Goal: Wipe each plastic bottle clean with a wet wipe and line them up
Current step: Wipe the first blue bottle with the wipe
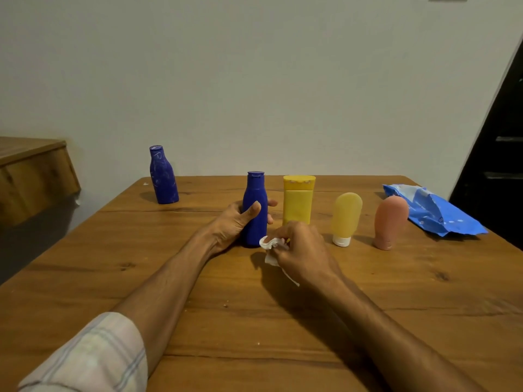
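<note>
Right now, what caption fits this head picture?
Wiping time: left hand grips the near blue bottle; right hand holds a wipe.

A plain pale wall (254, 80) rises behind the wooden table (424, 292); a dark door (501, 137) stands at right.

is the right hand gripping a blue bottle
No, the left hand grips the near blue bottle, while the right hand only pinches the white wipe.

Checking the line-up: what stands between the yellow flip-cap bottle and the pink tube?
The pale yellow tube, standing on its white cap, sits between the yellow bottle and pink tube; head view shows it.
</note>
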A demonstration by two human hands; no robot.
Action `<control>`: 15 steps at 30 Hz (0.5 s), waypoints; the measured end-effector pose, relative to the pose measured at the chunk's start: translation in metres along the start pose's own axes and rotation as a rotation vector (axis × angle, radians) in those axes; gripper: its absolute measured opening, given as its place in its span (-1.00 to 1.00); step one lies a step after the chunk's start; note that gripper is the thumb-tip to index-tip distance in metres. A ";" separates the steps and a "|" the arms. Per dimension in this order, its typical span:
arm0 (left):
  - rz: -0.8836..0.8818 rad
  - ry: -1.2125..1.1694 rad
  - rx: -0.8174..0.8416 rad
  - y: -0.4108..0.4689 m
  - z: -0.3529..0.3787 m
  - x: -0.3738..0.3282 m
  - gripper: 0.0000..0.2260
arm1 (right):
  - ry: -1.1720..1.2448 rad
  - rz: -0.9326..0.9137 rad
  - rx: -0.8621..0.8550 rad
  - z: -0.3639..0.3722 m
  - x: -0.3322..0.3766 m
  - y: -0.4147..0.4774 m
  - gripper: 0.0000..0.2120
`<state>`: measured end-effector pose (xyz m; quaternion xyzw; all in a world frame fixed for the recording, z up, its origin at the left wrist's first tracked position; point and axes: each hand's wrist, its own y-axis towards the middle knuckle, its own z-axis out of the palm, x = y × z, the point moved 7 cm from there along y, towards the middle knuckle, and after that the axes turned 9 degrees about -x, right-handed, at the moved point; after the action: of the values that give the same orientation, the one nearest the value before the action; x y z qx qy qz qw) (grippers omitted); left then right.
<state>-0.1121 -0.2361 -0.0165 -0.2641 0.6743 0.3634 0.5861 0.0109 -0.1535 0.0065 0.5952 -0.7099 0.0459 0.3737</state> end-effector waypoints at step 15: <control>0.001 0.059 0.004 0.003 -0.003 0.005 -0.17 | -0.018 -0.043 0.016 -0.004 0.003 -0.006 -0.86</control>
<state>-0.1175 -0.2363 -0.0211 -0.2732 0.6921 0.3542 0.5664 0.0177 -0.1562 0.0089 0.6138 -0.6998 0.0378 0.3635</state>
